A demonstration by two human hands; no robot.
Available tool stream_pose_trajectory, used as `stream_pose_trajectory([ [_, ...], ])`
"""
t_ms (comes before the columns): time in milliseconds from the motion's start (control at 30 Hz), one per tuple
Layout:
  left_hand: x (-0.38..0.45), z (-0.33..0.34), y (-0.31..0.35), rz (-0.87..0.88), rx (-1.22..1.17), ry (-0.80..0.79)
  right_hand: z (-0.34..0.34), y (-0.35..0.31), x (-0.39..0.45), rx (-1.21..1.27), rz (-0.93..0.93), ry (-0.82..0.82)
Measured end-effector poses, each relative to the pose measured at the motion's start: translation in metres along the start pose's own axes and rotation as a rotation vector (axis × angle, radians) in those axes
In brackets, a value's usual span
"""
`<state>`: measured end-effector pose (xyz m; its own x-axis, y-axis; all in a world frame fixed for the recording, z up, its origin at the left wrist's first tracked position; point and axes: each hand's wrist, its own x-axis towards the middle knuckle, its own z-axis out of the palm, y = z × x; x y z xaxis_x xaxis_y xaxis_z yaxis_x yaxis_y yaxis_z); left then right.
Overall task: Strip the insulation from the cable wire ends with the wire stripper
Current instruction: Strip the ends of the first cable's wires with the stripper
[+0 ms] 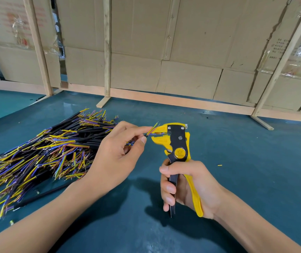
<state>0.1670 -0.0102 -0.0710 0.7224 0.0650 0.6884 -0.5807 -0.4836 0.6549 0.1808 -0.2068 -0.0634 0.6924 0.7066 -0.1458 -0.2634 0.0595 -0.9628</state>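
Wire (left-hand pinch) at stripper mouth

Printed characters on the cardboard boxes behind my bench are too blurred to read. The round yellow badge on my wire stripper bears illegible marks.

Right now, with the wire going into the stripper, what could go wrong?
1. The left hand pinches the cable right beside the yellow wire stripper; its fingertips could get nipped when the right hand squeezes.
2. Only one thin wire looks to enter the stripper; the splayed yellow one may be missed.
3. The cable pile lies close and could snag the left forearm.
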Motion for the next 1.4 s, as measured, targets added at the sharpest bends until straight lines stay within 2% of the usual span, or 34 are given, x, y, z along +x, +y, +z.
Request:
stream_pose_trajectory([
  [133,0.001,0.000,0.001,-0.011,-0.002,0.000,-0.001,0.000,0.000,0.041,-0.011,-0.043],
  [567,0.001,0.000,-0.006,0.031,0.035,0.001,0.001,0.000,0.000,0.037,-0.018,-0.043],
  [1000,0.004,-0.004,-0.010,0.155,0.149,-0.008,0.002,0.001,0.000,-0.029,0.013,0.069],
  [1233,0.012,-0.013,-0.015,0.350,0.406,-0.083,0.004,0.005,0.002,-0.029,-0.026,0.086],
  [1400,0.010,-0.008,-0.013,0.349,0.515,-0.091,0.003,0.005,0.002,-0.013,-0.025,0.068],
])
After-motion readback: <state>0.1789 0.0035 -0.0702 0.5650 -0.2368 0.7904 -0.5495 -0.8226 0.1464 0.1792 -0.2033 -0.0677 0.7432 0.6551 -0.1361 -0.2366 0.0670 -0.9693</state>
